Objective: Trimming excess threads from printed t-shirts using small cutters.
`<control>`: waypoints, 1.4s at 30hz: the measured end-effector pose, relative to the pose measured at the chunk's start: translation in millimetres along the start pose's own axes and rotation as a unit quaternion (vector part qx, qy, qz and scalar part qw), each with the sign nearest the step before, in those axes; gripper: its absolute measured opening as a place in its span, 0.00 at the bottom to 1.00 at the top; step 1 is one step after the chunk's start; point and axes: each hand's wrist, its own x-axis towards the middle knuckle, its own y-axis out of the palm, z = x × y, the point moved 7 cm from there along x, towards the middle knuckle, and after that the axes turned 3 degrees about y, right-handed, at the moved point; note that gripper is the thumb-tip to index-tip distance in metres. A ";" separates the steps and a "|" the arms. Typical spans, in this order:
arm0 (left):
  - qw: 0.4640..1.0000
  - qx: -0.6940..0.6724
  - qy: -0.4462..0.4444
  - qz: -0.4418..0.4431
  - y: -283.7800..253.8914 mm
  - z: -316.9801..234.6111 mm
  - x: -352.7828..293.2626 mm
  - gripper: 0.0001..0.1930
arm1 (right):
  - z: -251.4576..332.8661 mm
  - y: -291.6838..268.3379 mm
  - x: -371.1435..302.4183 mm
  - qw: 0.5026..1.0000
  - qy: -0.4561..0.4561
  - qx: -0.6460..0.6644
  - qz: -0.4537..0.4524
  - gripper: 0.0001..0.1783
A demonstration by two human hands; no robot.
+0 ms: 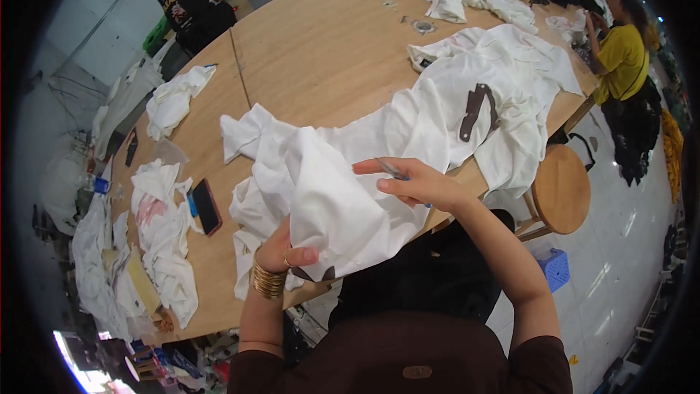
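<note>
White cloth (339, 204), likely part of a garment, spreads over the table's near edge in front of me. My left hand (283, 252) is closed on its near left edge, thumb on top, beside a small dark brown piece (317, 274) at the cloth's lower edge. Over the right part of that cloth is my right hand (423, 184), closed around a small pair of thread snips (394, 168) with a metal blade and a bit of blue showing. Its index finger stretches toward the cloth.
A white garment pile (503, 58) with a dark brown strip (474, 113) lies to the right on the wooden table (313, 44). A phone (206, 207) and more white cloth (164, 211) are at left. A stool (561, 190) stands right; two people work farther off.
</note>
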 end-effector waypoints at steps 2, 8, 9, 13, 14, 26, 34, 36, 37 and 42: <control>1.000 -0.014 -0.001 0.009 2.8 20.4 -11.3 0.49 | -13.5 21.6 11.0 0.997 0.021 0.039 0.056 0.30; 0.995 -0.039 0.053 -0.073 -17.0 44.3 -47.2 0.48 | -49.7 46.0 14.6 0.980 0.107 0.070 0.153 0.29; 0.995 -0.035 0.050 -0.077 -16.1 41.3 -51.7 0.48 | -52.5 45.1 9.8 0.979 0.105 0.074 0.158 0.29; 0.982 -0.072 -0.015 -0.174 -5.9 38.7 -59.5 0.50 | -41.2 27.8 -15.6 0.985 0.051 0.127 0.107 0.27; 0.978 -0.101 -0.016 -0.180 -2.8 41.8 -60.1 0.51 | -30.4 24.7 -21.8 0.986 0.035 0.138 0.084 0.23; 0.987 -0.064 0.000 -0.144 68.0 -5.2 -9.5 0.17 | 7.3 2.2 -66.6 0.978 -0.023 0.172 -0.120 0.17; 0.979 -0.012 0.060 -0.192 79.3 -29.4 -15.8 0.18 | 11.0 15.1 -89.1 0.995 0.087 0.033 0.020 0.19; 0.978 -0.061 0.036 -0.196 83.0 -28.4 -16.0 0.19 | 4.5 16.0 -90.9 0.988 0.121 0.092 0.010 0.19; 0.978 -0.060 0.035 -0.195 82.9 -28.4 -15.9 0.19 | 0.7 19.1 -91.1 0.988 0.121 0.094 0.009 0.19; 0.976 -0.061 0.031 -0.205 81.9 -27.4 -18.1 0.21 | 5.1 17.4 -90.1 0.985 0.030 0.159 -0.067 0.15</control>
